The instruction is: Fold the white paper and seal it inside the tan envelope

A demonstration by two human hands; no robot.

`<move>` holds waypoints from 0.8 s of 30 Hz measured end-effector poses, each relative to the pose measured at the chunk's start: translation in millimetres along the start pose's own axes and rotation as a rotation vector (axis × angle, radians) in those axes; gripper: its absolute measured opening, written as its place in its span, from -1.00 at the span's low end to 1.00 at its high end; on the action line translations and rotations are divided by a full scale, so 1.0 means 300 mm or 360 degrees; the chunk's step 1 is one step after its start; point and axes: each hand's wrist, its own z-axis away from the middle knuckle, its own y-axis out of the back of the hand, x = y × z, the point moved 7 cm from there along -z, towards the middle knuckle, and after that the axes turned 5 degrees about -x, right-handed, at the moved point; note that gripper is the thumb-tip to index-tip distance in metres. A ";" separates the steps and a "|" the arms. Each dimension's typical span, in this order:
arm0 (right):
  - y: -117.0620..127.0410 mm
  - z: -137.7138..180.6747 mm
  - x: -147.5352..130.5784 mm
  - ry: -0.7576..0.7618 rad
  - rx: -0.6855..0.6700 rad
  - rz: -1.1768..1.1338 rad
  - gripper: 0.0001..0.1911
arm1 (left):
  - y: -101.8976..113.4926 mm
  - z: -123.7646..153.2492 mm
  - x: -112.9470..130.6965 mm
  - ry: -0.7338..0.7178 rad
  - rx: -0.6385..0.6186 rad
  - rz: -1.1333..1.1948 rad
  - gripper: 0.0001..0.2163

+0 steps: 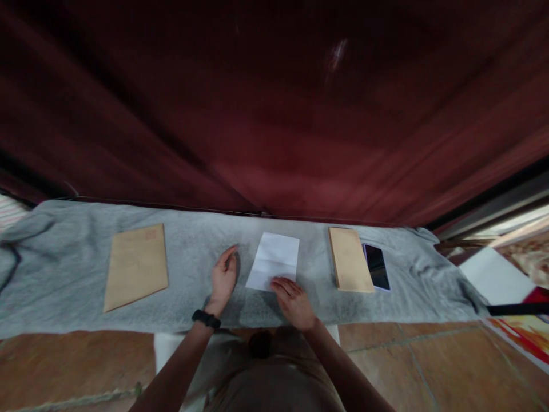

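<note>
Item one: white sheet of paper (277, 249), one. Lies on the grey cloth (193, 246) between my hands, slightly askew, with a crease across it just beyond my right fingertips.

Item two: my right hand (294, 302). Palm down, fingers extended and close together, resting over the near edge of the sheet; it grips nothing.

Item three: my left hand (223, 278), dark band (206, 319) at the wrist. Loosely curved, holding nothing, just left of the sheet and apart from it. Whether its edge rests on the cloth I cannot tell.

Item four: large brown envelope (137, 266), a small reddish mark near its far right corner. Well to the left of my left hand, untouched.

Item five: narrower brown envelopes (351, 260), apparently a stack. To the right of my right hand, apart from it.

Item six: phone (377, 266), dark screen up. Just beyond the narrower envelopes, on their right.

Handling note: I judge the step in hand to be steadying and flattening the sheet at its crease. Best done with flat fingers and even pressure, running along the line rather than across it. My left hand would serve well on the far part, holding the edges square. The cloth looks soft and could yield under the paper, so light, repeated strokes seem safer than one hard push.
</note>
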 end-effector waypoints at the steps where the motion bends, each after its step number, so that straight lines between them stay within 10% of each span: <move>1: -0.007 0.013 0.003 -0.0010 0.0007 -0.0001 -0.53 | -0.006 -0.009 0.017 -0.0025 -0.0032 -0.0018 -0.65; 15: 0.002 0.066 -0.003 -0.0065 -0.0049 -0.0023 -0.42 | -0.507 0.060 0.308 -0.0943 -0.1219 -0.0676 -0.57; 24: -0.012 0.075 0.012 -0.0058 -0.0098 -0.0010 -0.49 | -0.427 -0.051 0.182 -0.0797 -0.0889 -0.0963 -0.51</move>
